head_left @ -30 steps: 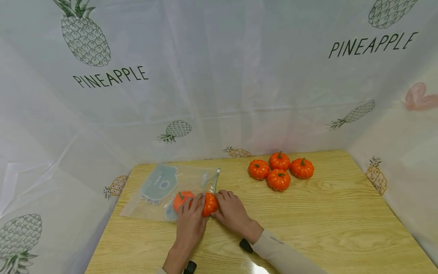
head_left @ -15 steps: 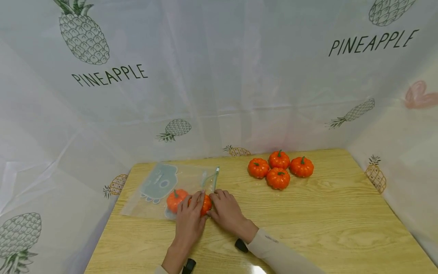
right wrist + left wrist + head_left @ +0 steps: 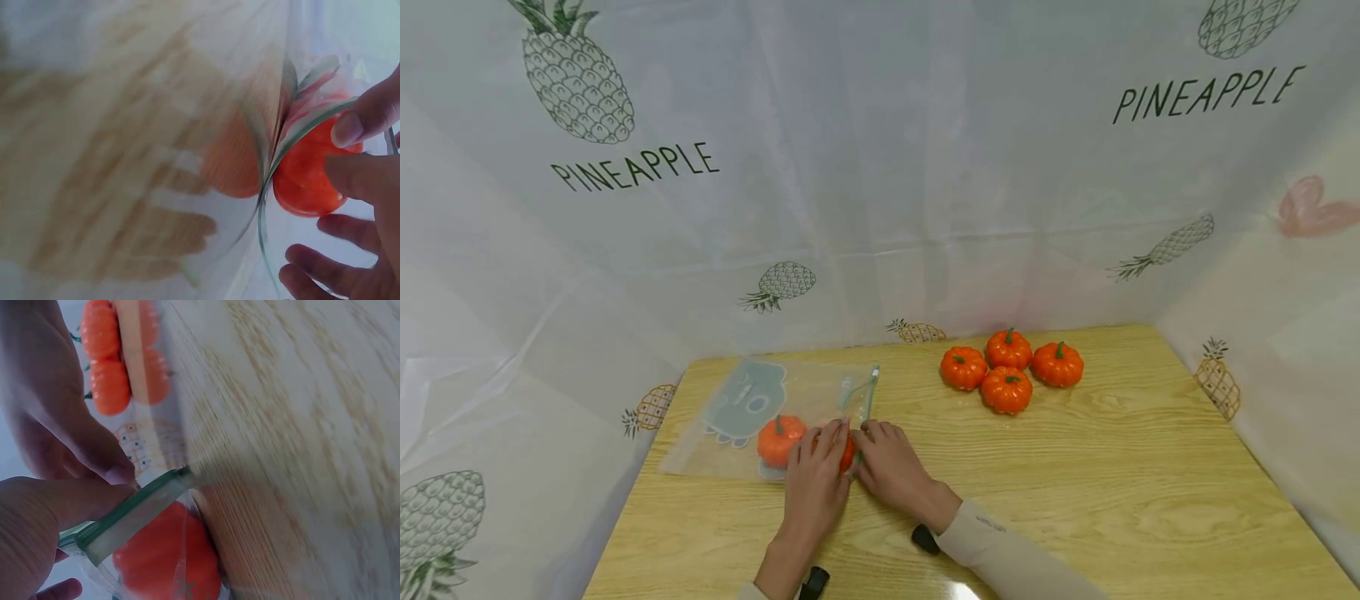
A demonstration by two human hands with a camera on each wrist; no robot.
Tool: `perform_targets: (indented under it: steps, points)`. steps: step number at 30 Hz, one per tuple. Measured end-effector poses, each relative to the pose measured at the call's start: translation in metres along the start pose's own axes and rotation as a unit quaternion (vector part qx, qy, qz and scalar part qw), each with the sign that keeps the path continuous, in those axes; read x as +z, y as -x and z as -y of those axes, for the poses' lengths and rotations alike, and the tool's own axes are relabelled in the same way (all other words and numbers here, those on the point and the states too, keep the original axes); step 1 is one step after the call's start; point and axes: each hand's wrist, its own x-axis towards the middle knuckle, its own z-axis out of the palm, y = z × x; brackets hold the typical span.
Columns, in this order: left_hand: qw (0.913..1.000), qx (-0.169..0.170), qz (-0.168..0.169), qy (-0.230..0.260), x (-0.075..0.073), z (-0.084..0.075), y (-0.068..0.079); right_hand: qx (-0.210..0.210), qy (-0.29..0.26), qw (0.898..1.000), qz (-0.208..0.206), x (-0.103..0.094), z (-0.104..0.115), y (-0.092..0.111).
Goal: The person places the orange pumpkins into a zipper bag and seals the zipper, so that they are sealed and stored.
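Closest to us is the left hand (image 3: 816, 475), and its grip is firm: thumb clamped over the green zip rim (image 3: 128, 509), pinching the edge of the clear bag (image 3: 820, 383). Right beside it, the right hand (image 3: 895, 467) has slid leftward over the last second, and its grip is loose; we see one digit pressed against a pumpkin while the other fingers spread apart, closed around nothing.

And there goes that small pumpkin (image 3: 303, 184)! It has shifted left with the push and now sits between the hands at the bag's mouth, mostly hidden from above; exactly how much of it is past the rim, we cannot tell.

Just beyond, the pumpkin inside the bag (image 3: 780, 442) has rolled left too, showing more of itself clear of the left fingers. To our eye that frees room behind the mouth, so this second loading looks close to done.

Further back on the bench (image 3: 1075, 483), no change: the four loose pumpkins (image 3: 1007, 390) stay bunched, untouched, before the pineapple-print sheet (image 3: 880, 183). We judge most of the filling is yet to come.
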Motion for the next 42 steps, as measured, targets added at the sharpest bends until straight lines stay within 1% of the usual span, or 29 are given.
perform_targets:
  steps: [2, 6, 10, 13, 19, 22, 30, 33, 39, 42]
  points:
    - [1.0, 0.005, -0.008, -0.002, 0.0, 0.0, 0.0, -0.016, 0.007, 1.0, 0.0, 0.001, 0.0, -0.001]
    - [0.9997, 0.013, -0.019, -0.006, 0.001, 0.0, 0.001, -0.028, 0.018, 0.999, 0.003, 0.001, -0.001, -0.001]
    - [0.9999, 0.011, -0.013, -0.004, 0.0, 0.002, 0.002, -0.009, 0.008, 1.0, 0.01, -0.004, -0.004, 0.003]
    - [1.0, 0.007, -0.006, -0.002, 0.0, 0.002, 0.002, 0.009, -0.012, 1.0, 0.003, -0.01, -0.01, 0.007]
    - [1.0, 0.002, -0.006, 0.005, 0.0, 0.003, 0.002, 0.042, -0.042, 0.998, -0.034, -0.026, -0.033, 0.022]
    - [0.9999, 0.003, -0.01, 0.006, 0.001, 0.004, 0.002, 0.058, -0.032, 0.996, -0.055, -0.034, -0.046, 0.031]
    - [0.9999, 0.005, -0.008, 0.009, 0.0, 0.004, 0.001, 0.083, 0.022, 0.99, -0.108, -0.052, -0.08, 0.054]
    - [0.9999, 0.006, -0.009, 0.007, -0.001, 0.005, 0.002, 0.094, 0.035, 0.988, -0.119, -0.058, -0.092, 0.062]
    - [0.9999, 0.01, -0.013, 0.004, 0.001, 0.006, 0.002, 0.135, 0.04, 0.982, -0.126, -0.069, -0.112, 0.073]
    - [0.9999, 0.01, -0.012, 0.003, 0.002, 0.006, 0.002, 0.149, 0.041, 0.978, -0.14, -0.073, -0.121, 0.076]
